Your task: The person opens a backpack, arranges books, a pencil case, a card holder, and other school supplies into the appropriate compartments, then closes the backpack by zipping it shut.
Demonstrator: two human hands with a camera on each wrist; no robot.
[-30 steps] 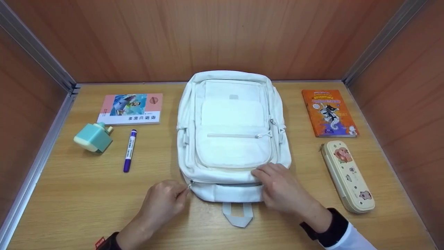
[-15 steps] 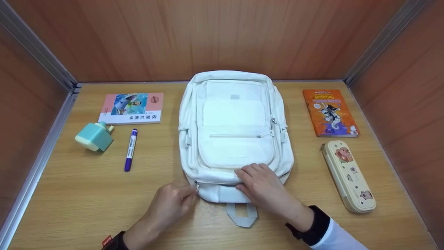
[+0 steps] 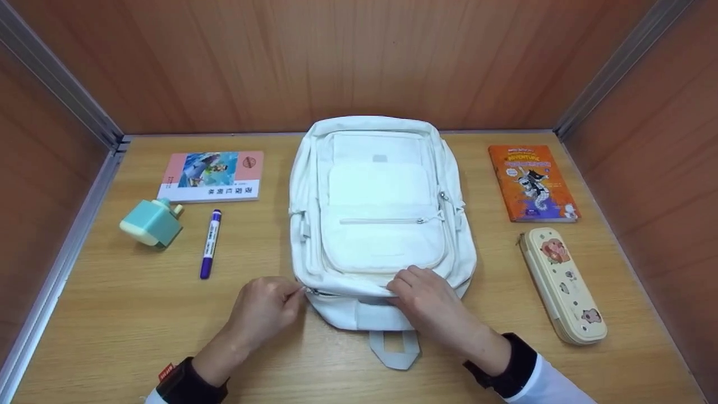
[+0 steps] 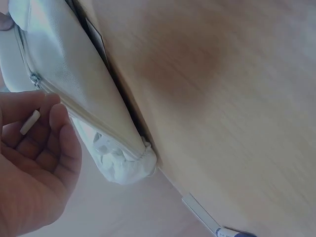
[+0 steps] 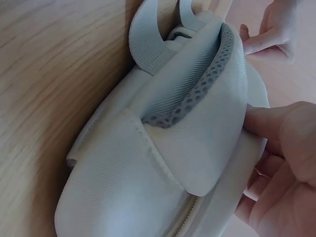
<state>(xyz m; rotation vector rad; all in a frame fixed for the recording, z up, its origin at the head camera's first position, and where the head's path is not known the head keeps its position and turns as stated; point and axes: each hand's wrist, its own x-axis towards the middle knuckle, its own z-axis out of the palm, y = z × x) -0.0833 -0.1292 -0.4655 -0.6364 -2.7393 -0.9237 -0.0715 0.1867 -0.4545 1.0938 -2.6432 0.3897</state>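
Observation:
A white backpack lies front side up on the table, its grey top loop toward me. At its near left corner my left hand pinches a zipper pull between thumb and fingers; the metal slider sits just beyond the fingertips. My right hand grips the backpack's near edge, right of the middle. In the right wrist view the thumb presses one side of the fabric, the fingers lie on the other, and a gap with a grey mesh lining shows beside the hand.
To the left lie a pink-and-white book, a teal pencil sharpener and a purple marker. An orange book and a cream pencil case are on the right. Wooden panels enclose the table's back and sides.
My right hand has shifted left along the backpack's near edge. My left hand, keeping the zipper pull, went slightly right, then back left and a little away from me. The backpack has shifted slightly right.

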